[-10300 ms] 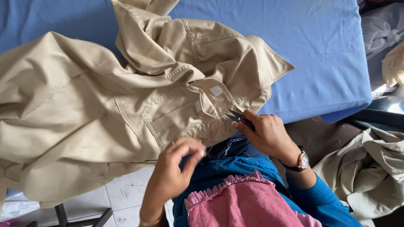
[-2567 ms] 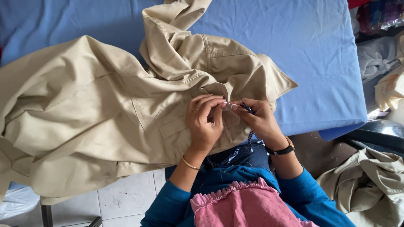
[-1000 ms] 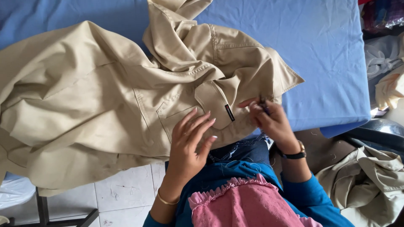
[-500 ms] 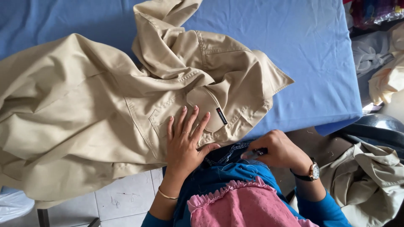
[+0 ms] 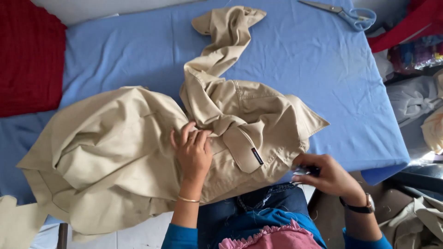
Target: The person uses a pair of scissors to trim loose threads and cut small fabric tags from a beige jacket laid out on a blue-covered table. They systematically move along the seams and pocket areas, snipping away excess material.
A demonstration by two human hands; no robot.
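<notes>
Half a second on, I saw my left hand (image 5: 194, 150) had slid up the beige shirt (image 5: 138, 152) and lay flat, fingers spread, on the folds. My right hand (image 5: 325, 175) had returned to the hem beside it, pinching a small dark tool. A small dark label (image 5: 257, 156) sat between them; blue-handled scissors (image 5: 344, 13) lay well beyond.

Left hand (image 5: 194, 154) lies palm down, fingers (image 5: 187, 133) spread and slightly curled; right hand (image 5: 325, 175) is lower, fingers curled in a pinch, wrist bent.
</notes>
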